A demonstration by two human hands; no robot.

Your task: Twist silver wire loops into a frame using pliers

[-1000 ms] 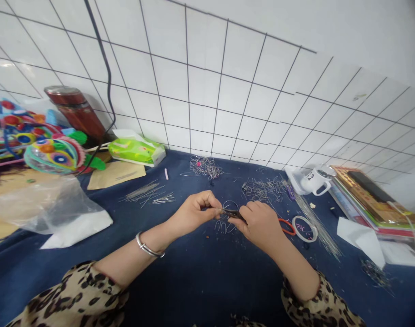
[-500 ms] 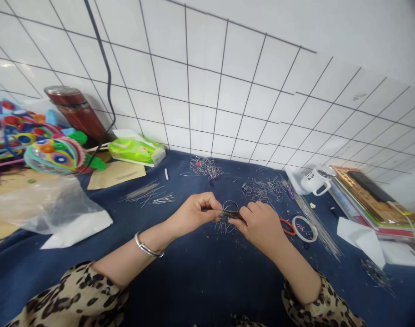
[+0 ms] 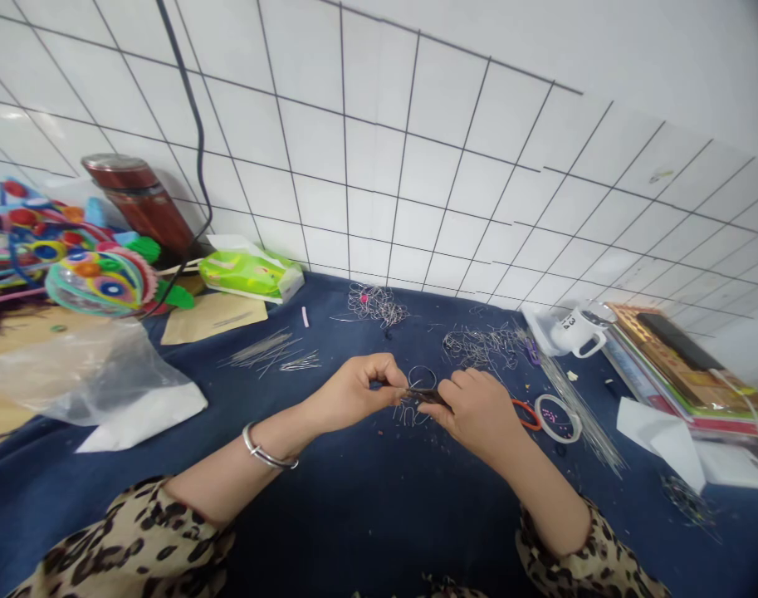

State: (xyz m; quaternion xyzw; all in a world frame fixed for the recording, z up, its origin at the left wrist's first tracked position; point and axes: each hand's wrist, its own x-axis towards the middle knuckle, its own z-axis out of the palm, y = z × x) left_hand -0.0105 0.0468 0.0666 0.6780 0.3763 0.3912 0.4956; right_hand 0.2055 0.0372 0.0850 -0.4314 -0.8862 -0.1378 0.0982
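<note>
My left hand is closed in a pinch on the end of a thin metal wire above the blue cloth. My right hand is closed round small pliers, whose dark jaws meet the wire between my hands; an orange handle sticks out behind the hand. A small wire ring and a few bent wire pieces lie on the cloth just under and behind the pliers. A silver bangle sits on my left wrist.
Tangled wire heaps and straight wire bundles lie on the blue cloth. A white tape ring, white mug, stacked books, green tissue pack, clear plastic bag, red flask and colourful craft pieces surround them.
Both hands stay together on the wire and pliers, with only slight finger shifts. The view has tilted a little.
</note>
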